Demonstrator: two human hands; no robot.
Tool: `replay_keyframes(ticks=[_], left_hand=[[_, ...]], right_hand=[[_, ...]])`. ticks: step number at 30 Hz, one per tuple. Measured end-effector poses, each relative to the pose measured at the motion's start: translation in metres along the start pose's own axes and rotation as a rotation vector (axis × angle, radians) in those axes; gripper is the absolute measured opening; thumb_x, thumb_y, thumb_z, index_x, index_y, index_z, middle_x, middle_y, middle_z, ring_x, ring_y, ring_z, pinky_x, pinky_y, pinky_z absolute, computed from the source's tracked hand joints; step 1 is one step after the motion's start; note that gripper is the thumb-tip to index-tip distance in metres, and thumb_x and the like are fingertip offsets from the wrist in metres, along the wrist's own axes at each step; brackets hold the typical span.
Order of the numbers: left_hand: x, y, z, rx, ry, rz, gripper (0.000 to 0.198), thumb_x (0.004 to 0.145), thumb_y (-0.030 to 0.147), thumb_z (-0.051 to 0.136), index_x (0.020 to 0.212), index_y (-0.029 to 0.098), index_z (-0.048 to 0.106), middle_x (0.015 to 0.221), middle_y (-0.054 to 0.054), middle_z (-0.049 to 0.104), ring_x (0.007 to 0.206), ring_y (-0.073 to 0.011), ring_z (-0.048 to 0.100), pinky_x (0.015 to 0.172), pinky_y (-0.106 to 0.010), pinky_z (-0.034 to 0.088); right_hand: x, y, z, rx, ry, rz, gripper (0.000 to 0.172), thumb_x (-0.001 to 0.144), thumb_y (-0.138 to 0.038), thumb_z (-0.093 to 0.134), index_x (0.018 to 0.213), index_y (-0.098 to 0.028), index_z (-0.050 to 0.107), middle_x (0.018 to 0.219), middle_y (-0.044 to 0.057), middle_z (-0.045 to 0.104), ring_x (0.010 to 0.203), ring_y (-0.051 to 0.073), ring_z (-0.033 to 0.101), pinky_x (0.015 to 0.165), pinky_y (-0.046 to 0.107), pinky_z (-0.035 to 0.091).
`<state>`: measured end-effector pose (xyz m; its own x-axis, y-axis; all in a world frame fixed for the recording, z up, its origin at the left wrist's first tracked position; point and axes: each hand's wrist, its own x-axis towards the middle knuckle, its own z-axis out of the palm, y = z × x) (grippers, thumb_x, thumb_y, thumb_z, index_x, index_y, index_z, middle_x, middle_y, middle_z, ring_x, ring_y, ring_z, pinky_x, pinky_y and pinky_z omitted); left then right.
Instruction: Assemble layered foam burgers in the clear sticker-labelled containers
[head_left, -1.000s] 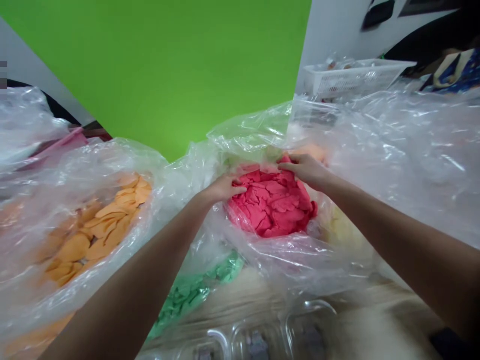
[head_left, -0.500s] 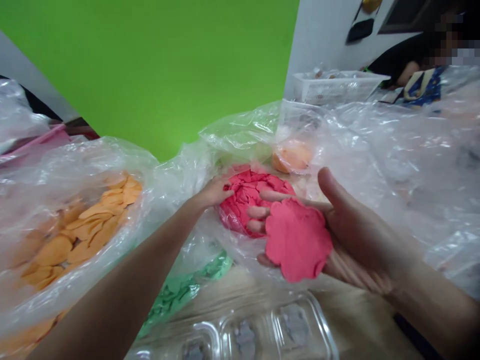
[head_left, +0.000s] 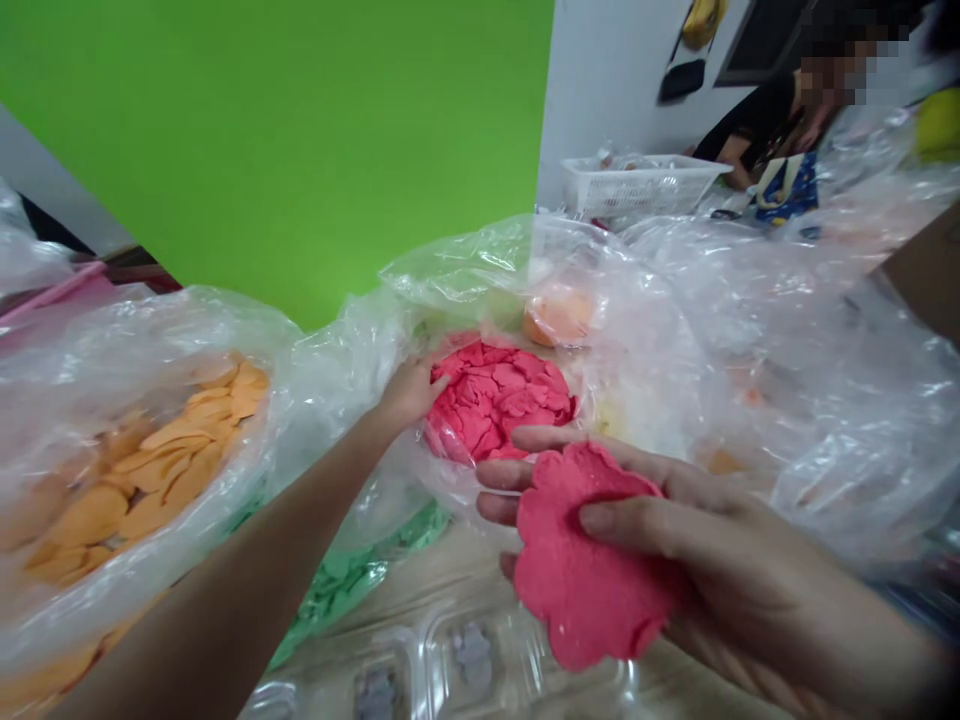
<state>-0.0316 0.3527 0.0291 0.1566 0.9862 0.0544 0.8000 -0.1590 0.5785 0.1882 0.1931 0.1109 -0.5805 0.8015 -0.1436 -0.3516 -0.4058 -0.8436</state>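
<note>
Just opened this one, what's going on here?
A person's right hand holds a flat, scalloped disc of pink dough above a clear plastic tray. Their left hand rests on a cracked mound of pink dough in a clear plastic bag. Flat orange dough pieces lie in another clear bag to the left.
</note>
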Motion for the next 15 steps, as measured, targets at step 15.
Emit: replay_keyframes(ticks=[15], left_hand=[[-0.191, 0.113, -0.020, -1.536, -0.469, -0.352, 0.044, 0.079, 0.052, 0.044, 0.112, 0.024, 0.052, 0.106, -0.009, 0.062, 0.098, -0.0258, 0.058, 0.076, -0.038, 0.049]], right_hand=[[-0.041, 0.038, -0.008, -1.056, 0.207, -0.439, 0.067, 0.075, -0.040, 0.059, 0.133, -0.039, 0.026, 0.143, 0.000, 0.026, 0.129, 0.031, 0.022, 0.103, 0.053, 0.024]])
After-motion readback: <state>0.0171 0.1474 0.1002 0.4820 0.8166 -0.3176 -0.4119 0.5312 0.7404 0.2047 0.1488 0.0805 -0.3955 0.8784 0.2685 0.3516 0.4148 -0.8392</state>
